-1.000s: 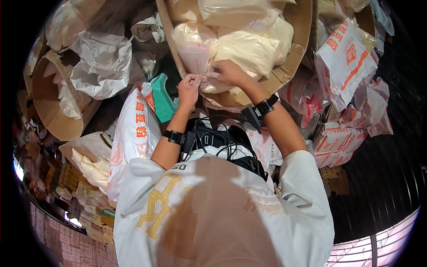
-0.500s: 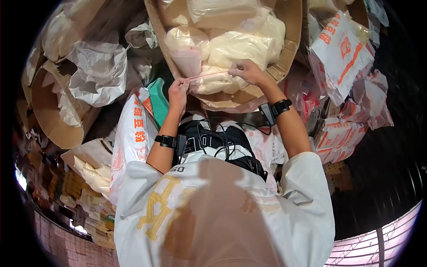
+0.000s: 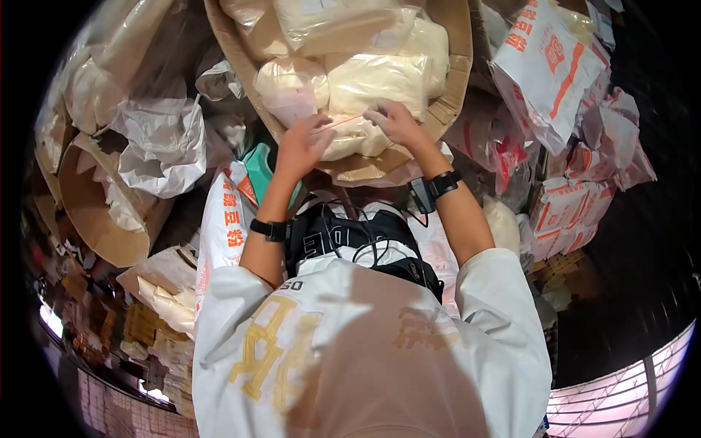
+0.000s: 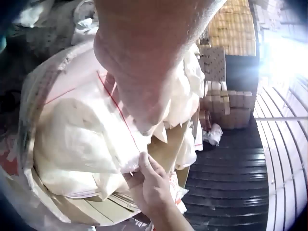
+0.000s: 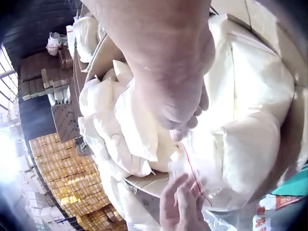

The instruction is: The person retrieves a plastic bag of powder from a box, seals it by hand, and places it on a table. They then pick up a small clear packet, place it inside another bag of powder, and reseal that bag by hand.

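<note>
Seen from above, past a white shirt [image 3: 496, 343]: holding a clear plastic bag [image 4: 110, 139] w/ pale filling inside a big cardboard box [image 3: 458, 80], close to the box's near edge & a bit L of its middle. Along the bag's mouth, a thin red strip [image 3: 340, 123], stretched straight btwn L hand [image 3: 305, 144] and R hand [image 3: 396, 123], w/ its R end slightly farther from the near edge. W/ L hand: narrow grip at the strip's L end, fingers fairly straight; how firm, can't tell. W/ R hand: narrow pinch, thumb & finger on the bag at the strip's R end, clearest in the L wrist view; other fingers partly hidden. On both wrists, black straps [image 3: 442, 184]. Beyond the held bag, toward the far edge, packed close together: cream-coloured bags [image 3: 380, 77]. By the box's L edge, just past L hand: a cloudy, pinkish bag [image 3: 292, 98]. Outside the L edge: a green plastic thing [image 3: 258, 171] & a white sack [image 3: 225, 219] w/ orange lettering; farther out, a curved cardboard piece [image 3: 120, 244] w/ crumpled white plastic [image 3: 164, 146] beside it. Outside the R edge: a second white sack [image 3: 540, 80], tilted, also w/ orange print. In the R wrist view, bkgd: stacked yellow boxes [image 5: 72, 175].
</note>
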Available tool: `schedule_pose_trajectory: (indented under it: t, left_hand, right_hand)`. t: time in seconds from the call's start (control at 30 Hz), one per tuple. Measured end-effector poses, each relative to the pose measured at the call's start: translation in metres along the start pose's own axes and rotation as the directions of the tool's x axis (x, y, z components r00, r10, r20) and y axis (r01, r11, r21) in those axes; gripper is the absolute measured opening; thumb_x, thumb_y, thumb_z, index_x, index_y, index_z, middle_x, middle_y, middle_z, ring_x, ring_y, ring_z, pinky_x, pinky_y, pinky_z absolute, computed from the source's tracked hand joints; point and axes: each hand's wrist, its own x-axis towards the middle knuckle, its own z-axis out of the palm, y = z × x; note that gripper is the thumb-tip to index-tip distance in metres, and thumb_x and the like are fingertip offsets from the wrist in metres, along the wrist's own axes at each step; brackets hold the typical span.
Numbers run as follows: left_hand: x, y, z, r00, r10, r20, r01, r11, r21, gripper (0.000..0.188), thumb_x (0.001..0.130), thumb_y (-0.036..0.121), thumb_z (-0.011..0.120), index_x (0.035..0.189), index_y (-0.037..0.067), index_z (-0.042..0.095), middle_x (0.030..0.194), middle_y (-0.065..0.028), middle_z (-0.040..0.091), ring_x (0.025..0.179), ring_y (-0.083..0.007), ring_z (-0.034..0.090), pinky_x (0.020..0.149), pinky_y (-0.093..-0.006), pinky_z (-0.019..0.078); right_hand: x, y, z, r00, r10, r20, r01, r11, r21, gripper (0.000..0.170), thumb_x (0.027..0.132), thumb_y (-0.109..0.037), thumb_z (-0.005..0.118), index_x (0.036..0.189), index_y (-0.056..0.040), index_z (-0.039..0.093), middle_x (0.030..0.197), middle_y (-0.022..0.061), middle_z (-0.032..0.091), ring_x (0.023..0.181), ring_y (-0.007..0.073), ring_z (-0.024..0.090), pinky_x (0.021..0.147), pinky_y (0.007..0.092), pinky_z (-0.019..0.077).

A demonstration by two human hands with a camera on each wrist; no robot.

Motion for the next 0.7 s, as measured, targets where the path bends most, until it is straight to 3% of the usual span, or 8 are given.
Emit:
schedule_pose_trajectory:
  t: [0.03,0.13,0.27,0.37,0.47,0.7]
  left_hand:
    - [0.008,0.005,0.006,0.999,0.036,0.038,-0.038,0.997,0.074,0.026,0.086,0.019,0.071,0.107,0.005,0.066,0.099,-0.0169,0.069,0.092,-0.0303,0.068,0.077,-0.0351,0.0533]
    - [0.027,0.008,0.024,0.995,-0.023,0.098,0.034,0.993,-0.113,0.025,0.086,0.019,0.071,0.105,0.004,0.067,0.095,-0.0173,0.068,0.088,-0.0297,0.069,0.075,-0.0354,0.0536]
    - [0.033,0.008,0.037,0.994,-0.03,0.106,0.045,0.989,-0.14,0.021,0.085,0.017,0.071,0.099,0.002,0.066,0.091,-0.0179,0.068,0.079,-0.0283,0.068,0.07,-0.0353,0.0539]
    - [0.032,0.001,0.04,0.99,-0.072,0.125,0.089,0.987,-0.133,0.018,0.087,0.012,0.07,0.101,0.001,0.065,0.088,-0.0085,0.068,0.081,-0.0151,0.067,0.07,-0.0286,0.0518]
    - [0.031,-0.003,0.042,0.989,-0.085,0.125,0.099,0.989,-0.114,0.017,0.087,0.01,0.071,0.099,0.001,0.065,0.087,-0.0073,0.067,0.078,-0.0134,0.065,0.069,-0.0276,0.0509]
    - [0.041,0.001,0.038,0.978,-0.063,0.201,0.079,0.994,-0.073,0.019,0.085,0.016,0.074,0.095,0.001,0.066,0.083,-0.0049,0.067,0.076,-0.0121,0.062,0.068,-0.0265,0.0497]
  right_hand:
    - [0.0,0.0,0.005,0.999,0.006,-0.038,-0.005,1.0,0.03,0.025,0.091,-0.025,0.066,0.086,-0.0007,0.068,0.07,0.0002,0.061,0.066,0.009,0.052,0.061,0.0274,0.0443]
    - [0.0,0.002,0.013,0.998,-0.048,-0.029,0.053,0.979,0.196,0.023,0.093,-0.022,0.065,0.086,-0.0003,0.068,0.07,-0.0002,0.06,0.066,0.0086,0.052,0.061,0.0268,0.0441]
    - [-0.007,0.015,0.018,0.996,0.056,-0.074,-0.027,0.938,0.346,0.021,0.095,-0.02,0.063,0.088,-0.0007,0.069,0.073,-0.0005,0.062,0.069,0.0085,0.055,0.064,0.0261,0.0459]
    - [-0.021,0.001,0.019,0.99,0.082,-0.118,-0.029,0.921,0.388,0.017,0.093,-0.017,0.065,0.092,-0.0009,0.07,0.078,0.0008,0.065,0.073,0.0086,0.058,0.069,0.0253,0.048]
    - [-0.024,0.009,0.027,0.995,0.014,-0.102,0.028,0.919,0.394,0.014,0.091,-0.013,0.067,0.096,-0.0009,0.071,0.083,0.0028,0.067,0.077,0.0091,0.06,0.073,0.0251,0.0494]
    - [-0.029,0.001,0.035,0.968,0.105,-0.228,-0.015,0.931,0.364,0.014,0.087,-0.01,0.07,0.097,0.0,0.07,0.087,0.0059,0.071,0.077,0.0114,0.062,0.074,0.0264,0.0505]
